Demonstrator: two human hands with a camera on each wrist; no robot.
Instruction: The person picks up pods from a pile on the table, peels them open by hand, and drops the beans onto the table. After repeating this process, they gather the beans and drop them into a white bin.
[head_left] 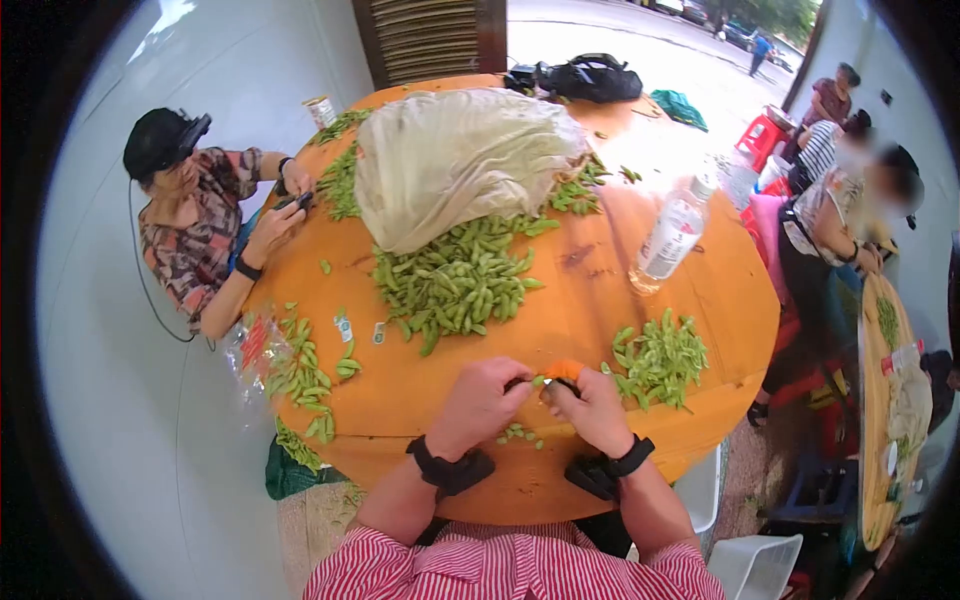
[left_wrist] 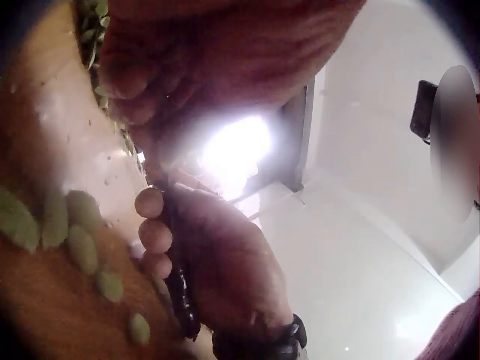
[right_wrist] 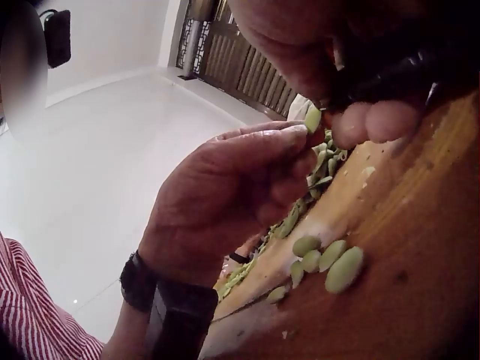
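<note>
My left hand [head_left: 478, 407] pinches a small green soybean pod [right_wrist: 313, 121] between thumb and forefinger. Close beside it, my right hand [head_left: 598, 413] grips a slim dark-handled tool [left_wrist: 182, 304], its fingers curled round the handle. The working end is mostly hidden, so I cannot tell its kind. Something orange [head_left: 566, 370] shows at the right fingers. Below both hands, several loose green beans [right_wrist: 345, 270] lie on the wooden table [head_left: 590, 320]. A big heap of pods [head_left: 460, 280] sits beyond the hands, and a smaller green pile [head_left: 660, 360] lies to the right.
A pale cloth sack [head_left: 470, 155] covers the back of the heap. The clear bottle [head_left: 672, 235] stands at right, and a black bag [head_left: 590, 78] lies at the far edge. Across to the left sits another person [head_left: 200, 220], near more pods [head_left: 305, 370] and a plastic bag [head_left: 255, 350].
</note>
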